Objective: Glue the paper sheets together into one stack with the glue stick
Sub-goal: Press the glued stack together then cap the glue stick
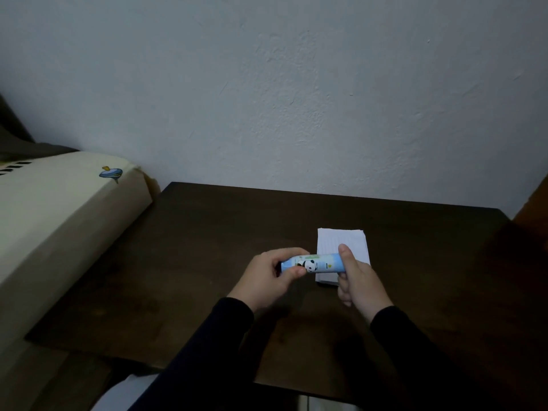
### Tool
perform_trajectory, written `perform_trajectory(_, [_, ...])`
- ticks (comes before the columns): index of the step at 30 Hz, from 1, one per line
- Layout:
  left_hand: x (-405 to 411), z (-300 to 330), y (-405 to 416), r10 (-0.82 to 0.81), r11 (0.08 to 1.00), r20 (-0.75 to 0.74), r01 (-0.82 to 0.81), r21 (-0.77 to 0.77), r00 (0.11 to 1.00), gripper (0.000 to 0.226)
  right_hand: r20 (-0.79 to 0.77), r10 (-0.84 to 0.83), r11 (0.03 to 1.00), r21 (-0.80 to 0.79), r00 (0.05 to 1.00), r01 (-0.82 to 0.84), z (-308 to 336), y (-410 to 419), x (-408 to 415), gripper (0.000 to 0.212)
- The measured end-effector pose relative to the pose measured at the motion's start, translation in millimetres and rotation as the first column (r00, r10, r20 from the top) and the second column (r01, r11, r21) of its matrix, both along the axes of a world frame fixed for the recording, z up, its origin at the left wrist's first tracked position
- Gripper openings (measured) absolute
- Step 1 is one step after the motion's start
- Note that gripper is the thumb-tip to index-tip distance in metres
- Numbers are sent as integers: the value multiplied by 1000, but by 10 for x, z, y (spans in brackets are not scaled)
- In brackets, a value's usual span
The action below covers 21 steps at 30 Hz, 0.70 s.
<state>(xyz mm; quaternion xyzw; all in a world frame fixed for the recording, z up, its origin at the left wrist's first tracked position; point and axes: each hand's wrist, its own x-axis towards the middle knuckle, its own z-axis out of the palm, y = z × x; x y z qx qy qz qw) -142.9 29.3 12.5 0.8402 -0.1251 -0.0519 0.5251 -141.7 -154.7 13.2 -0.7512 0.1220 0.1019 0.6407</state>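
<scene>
Right now we hold the glue stick (314, 262) level above the bench (207, 247), 1 end in each of our 2 hands. Our left hand (268, 277) pinches the left end, and our right hand (355, 277) wraps the right end, a hold that suits pulling the cap off or twisting the base; we cannot tell which end is which. Our sheets (342, 243) lie in a neat pile just behind, within easy reach for gluing.

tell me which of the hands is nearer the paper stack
Right. The right hand grips the glue stick and overlaps the near edge of the paper stack in the view; the left hand holds the stick's other end, left of the paper.
</scene>
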Motion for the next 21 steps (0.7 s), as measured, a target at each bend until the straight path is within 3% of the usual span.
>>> perform_trajectory(6, [1,-50,2,-44,999,-31,44,-14,999,22,-18,32,998,-49,999,-33,36,-60,-10,49])
perform_trajectory(10, [16,-55,-9,-24,992,-112,10,-129,993,23,182,77,978,-207,980,-39,6,-117,-17,34])
perform_trajectory(13, [10,-43,7,-45,992,-125,30,-120,991,24,255,160,947,-312,954,-75,13,-134,-54,32])
perform_trajectory(18, [13,-12,-31,-40,999,-91,38,-21,995,23,195,87,965,-261,977,-34,3,-128,24,36])
perform_trajectory(21, [-2,-14,-78,-9,1000,1,9,23,1000,25,109,29,981,-196,994,-7,2,-141,66,40])
